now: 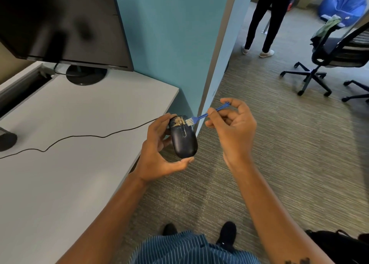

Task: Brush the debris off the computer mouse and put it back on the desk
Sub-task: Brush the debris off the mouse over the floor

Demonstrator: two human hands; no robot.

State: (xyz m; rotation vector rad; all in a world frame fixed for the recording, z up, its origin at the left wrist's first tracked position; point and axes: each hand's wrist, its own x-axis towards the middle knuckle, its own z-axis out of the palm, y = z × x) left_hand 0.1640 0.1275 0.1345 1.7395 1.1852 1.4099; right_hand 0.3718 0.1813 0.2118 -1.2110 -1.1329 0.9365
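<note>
My left hand (159, 152) grips a black corded computer mouse (183, 140), held in the air just past the right edge of the white desk (65, 164), above the carpet. Tan crumbs of debris (178, 121) cover the mouse's front end. A small blue brush (201, 116) is pinched between the fingers of my right hand (231, 128), and its bristles touch the mouse beside the debris. The mouse's thin black cable (79, 137) trails left across the desk.
A black monitor (63, 24) on a round stand sits at the desk's back. A teal partition (179, 44) rises behind the mouse. On the carpet to the right stand an office chair (335, 54), a standing person's legs (261, 24) and a blue beanbag (345, 6). A dark bag (339, 245) lies at bottom right.
</note>
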